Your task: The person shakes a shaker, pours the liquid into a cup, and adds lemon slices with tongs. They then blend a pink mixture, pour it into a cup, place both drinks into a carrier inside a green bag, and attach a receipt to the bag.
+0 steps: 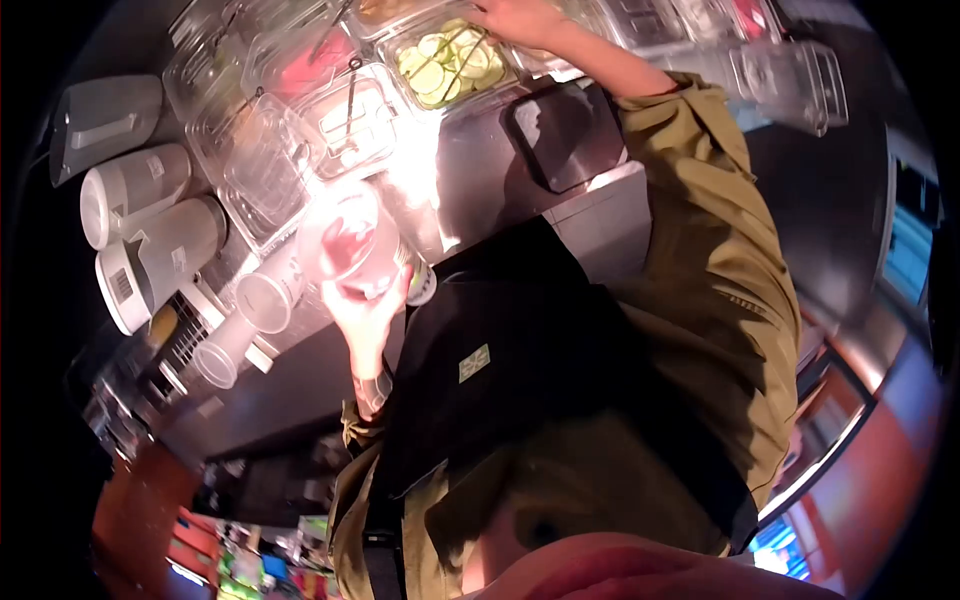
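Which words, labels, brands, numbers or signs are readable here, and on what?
None readable.
Barcode label on the lowest pitcher, picture left: bars show, digits too small.
Small label on the container just above it: too small.
Green-and-white patch on the black apron: no readable characters.
Green marking beside the left hand: blurred.
Blue-lit panel near the picture's right edge: blurred.

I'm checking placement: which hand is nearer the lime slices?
Right: the right hand is beside the lime slices; the left hand, farther away and leftward, holds a plastic cup.
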{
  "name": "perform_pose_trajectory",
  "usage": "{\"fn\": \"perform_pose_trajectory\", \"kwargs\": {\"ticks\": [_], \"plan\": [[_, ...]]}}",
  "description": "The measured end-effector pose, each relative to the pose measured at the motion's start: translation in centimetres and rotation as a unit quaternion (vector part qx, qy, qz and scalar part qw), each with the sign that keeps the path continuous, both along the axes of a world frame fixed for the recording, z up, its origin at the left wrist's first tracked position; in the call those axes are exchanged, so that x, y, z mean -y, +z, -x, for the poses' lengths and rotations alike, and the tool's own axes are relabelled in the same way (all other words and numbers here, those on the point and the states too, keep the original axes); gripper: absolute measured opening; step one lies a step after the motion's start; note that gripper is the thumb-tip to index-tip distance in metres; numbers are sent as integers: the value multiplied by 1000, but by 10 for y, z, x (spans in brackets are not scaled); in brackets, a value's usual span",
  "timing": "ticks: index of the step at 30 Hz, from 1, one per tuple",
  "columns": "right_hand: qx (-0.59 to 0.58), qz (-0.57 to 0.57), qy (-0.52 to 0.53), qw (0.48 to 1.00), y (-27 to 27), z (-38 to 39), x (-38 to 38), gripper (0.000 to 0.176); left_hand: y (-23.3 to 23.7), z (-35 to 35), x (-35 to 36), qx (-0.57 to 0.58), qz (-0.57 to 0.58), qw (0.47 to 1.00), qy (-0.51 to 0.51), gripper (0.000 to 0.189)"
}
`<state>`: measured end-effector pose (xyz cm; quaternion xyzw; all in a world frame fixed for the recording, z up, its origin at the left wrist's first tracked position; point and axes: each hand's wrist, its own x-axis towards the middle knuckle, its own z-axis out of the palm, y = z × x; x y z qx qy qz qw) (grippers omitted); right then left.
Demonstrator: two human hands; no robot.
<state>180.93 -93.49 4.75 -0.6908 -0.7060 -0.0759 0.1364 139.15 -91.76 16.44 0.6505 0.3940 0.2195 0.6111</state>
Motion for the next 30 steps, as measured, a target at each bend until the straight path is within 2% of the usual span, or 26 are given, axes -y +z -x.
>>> {"fn": "perform_pose_trajectory", "kwargs": {"ticks": [1,3,7,10,11,14,15,18,19,21,22,23,24,25,26,27,28,30], "plan": [[-8,-52,70,996,-9,-12,-10,33,-5,-11,3,-17,1,1000,17,82],[-7,17,82,996,-16,-15,-12,30,-11,-26,9,-48,8,998,43,79],[24,156,89,983,26,10,16,36,-29,-41,15,-163,-15,984,77,76],[44,202,112,972,43,31,27,34,-30,-58,9,-241,-67,966,58,75],[28,159,131,978,32,31,29,33,-39,-58,8,-239,-90,965,56,72],[-7,164,110,980,36,35,29,28,-35,-74,-2,-227,-93,968,44,69],[-55,126,119,983,35,36,30,23,-37,-76,-6,-227,-96,968,38,68],[-192,212,-20,958,63,42,34,25,-42,-81,-15,-209,-90,973,24,67],[-229,165,-35,959,58,35,37,24,-44,-83,-18,-194,-80,977,20,67],[-410,204,-126,880,71,24,46,22,-47,-90,-24,-190,-63,980,8,69],[-495,220,-169,824,85,28,49,22,-47,-93,-27,-203,-55,978,-2,70],[-548,237,-208,775,108,33,52,19,-46,-97,-32,-216,-49,975,-11,71],[-561,228,-218,765,125,41,58,18,-50,-99,-33,-204,-65,977,-12,74],[-542,277,-221,762,144,45,58,19,-59,-101,-33,-190,-83,978,-13,77],[-614,279,-203,710,144,44,68,18,-65,-106,-37,-174,-104,979,-16,80],[-702,245,-192,641,141,39,77,19,-62,-112,-42,-128,-74,989,-29,82],[-780,209,-177,563,138,35,80,23,-62,-117,-46,-51,-70,996,1,82],[-845,120,-83,515,138,28,65,32,-63,-124,-50,102,-53,992,58,84]]}}
